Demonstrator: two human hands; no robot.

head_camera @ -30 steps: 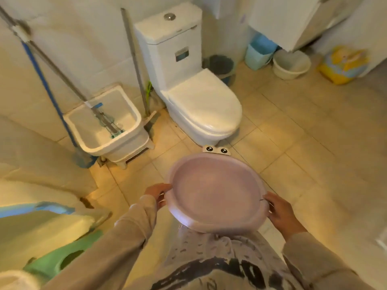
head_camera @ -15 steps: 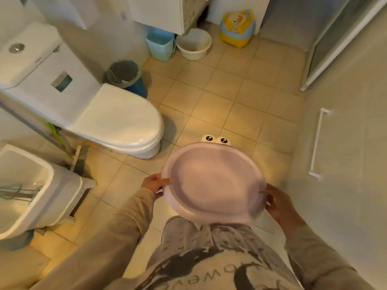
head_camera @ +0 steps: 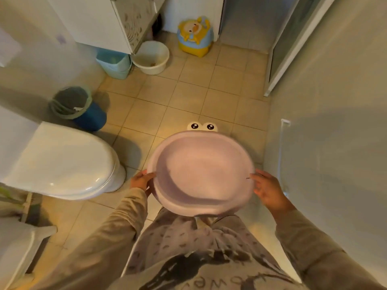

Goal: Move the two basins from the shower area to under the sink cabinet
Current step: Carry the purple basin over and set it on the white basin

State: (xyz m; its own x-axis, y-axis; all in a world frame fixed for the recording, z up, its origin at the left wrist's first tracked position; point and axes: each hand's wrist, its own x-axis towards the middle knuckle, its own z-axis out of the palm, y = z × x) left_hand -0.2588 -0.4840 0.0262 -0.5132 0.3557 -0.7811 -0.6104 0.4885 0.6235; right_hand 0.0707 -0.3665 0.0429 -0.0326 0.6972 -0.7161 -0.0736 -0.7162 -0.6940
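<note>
a person stands on the tiled bathroom floor and holds a pink basin out in front of the body, above the floor and level with the waist. the basin is round and shallow, its open side faces up, and two cartoon eyes stick up from its far rim. the left hand grips the rim on the left side, with its fingers curled tight on the edge. the right hand holds the rim on the opposite side, its fingers pressed on the edge and spread a little. both sleeves are beige.

a white basin sits on the floor far ahead, its near half out in the open and its far edge tucked below the corner of the white sink cabinet. a light blue bin stands just beside it on the left, partly under the same cabinet. a yellow and blue child's potty shaped like a duck stands near the white basin on the right, against the far wall.

a white toilet with its lid shut fills the left side, close to the left hand. a dark blue trash can with a green liner stands behind the toilet, between it and the light blue bin. a glass door frame rises on the right, and a white rail is fixed to the right wall near the right hand.
</note>
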